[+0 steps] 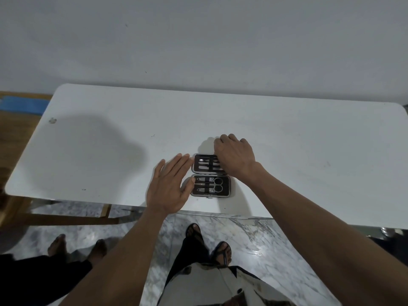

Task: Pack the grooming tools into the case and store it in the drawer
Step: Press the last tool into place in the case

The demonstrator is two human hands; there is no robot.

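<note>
Both hands are at the case [210, 175], which lies opened flat on the tabletop [309, 151] near its front edge, straight ahead of the person. Left hand [170, 184] is spread open with palm down and fingers extended, holding nothing, its fingertips just beside the case's left side. Right hand [234, 155] is curled over the far right corner of the rear half, fingers bent down onto it; whether they pinch a tool or only the case edge cannot be told. Small scissors [215, 184] and several slim metal tools sit under the straps in both halves, and no loose tool shows on the tabletop, so packing looks finished or nearly so. By that reading, closing is the step in hand: the rear half would need folding forward over the near half while the left hand steadies it, then latching. No drawer is visible from here. White and mostly bare, the tabletop stands against a plain pale wall; below is grey marbled floor, and another person's bare feet [77, 246] stand at lower left.
</note>
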